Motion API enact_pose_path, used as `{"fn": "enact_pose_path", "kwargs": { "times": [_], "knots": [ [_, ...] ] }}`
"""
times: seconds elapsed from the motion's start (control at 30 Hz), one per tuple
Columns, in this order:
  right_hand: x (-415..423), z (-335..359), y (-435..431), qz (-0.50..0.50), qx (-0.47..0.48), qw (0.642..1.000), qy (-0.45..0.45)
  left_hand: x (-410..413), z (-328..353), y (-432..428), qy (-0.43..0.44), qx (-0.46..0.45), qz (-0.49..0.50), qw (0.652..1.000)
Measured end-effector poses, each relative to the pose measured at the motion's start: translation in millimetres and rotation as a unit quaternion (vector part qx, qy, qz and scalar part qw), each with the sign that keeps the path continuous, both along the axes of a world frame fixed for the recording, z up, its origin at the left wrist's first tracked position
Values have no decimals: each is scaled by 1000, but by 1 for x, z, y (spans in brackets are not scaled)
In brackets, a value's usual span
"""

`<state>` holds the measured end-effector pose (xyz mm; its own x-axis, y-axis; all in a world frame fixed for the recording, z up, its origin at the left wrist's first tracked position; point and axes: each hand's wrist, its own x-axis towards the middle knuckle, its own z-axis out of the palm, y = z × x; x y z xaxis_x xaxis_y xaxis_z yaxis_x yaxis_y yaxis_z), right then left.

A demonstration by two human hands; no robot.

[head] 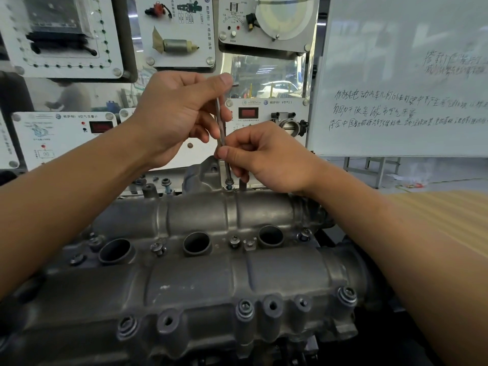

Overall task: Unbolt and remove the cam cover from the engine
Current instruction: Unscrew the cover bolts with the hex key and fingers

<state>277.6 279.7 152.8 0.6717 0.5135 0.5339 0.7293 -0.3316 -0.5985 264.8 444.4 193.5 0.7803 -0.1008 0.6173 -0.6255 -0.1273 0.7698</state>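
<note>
Cam cover (pixel 200 281), a dull grey cast-metal piece, fills the lower half of the view and lies crosswise in front of the person. Both bare forearms reach over it toward its far edge.

The left hand (pixel 171 114) is the higher one. Its wrist is bent, its fingers are curled round the upper part of a long, thin driver shaft (pixel 220 122), and its thumb is pressed against the top end. The right hand (pixel 269 159) sits lower and just beside it, pinching the lower part of the shaft between thumb and forefinger, with the other fingers folded in. The shaft stands nearly upright with a slight lean. Its tip meets a far-rim bolt (pixel 229 186) on the cover.

Two long rounded humps run side to side across the cover, and three round plug wells (pixel 196 243) open in the valley between them. Small flanged valley bolts (pixel 158 248) sit among the wells. Along the near edge, washer-ringed near-edge bolts (pixel 245 310) alternate with bare bosses (pixel 272 306) that show open holes.

A loose bolt (pixel 166 183) stands behind the cover to the left. Further back hang display boards (pixel 182 30) carrying car parts, and a whiteboard (pixel 396 75) with handwriting.
</note>
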Motion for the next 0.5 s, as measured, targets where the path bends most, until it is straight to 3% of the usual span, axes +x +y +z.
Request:
{"fn": "enact_pose_path", "kwargs": {
  "times": [0.13,0.27,0.5],
  "knots": [
    [-3,0,0,8,-11,1000,-1,-2,2,-1,67,-45,7,997],
    [-3,0,0,6,-1,1000,7,-4,5,3,149,-53,-59,986],
    [-2,1,0,-10,31,999,22,-3,6,6,156,-40,-166,973]
  ]
}}
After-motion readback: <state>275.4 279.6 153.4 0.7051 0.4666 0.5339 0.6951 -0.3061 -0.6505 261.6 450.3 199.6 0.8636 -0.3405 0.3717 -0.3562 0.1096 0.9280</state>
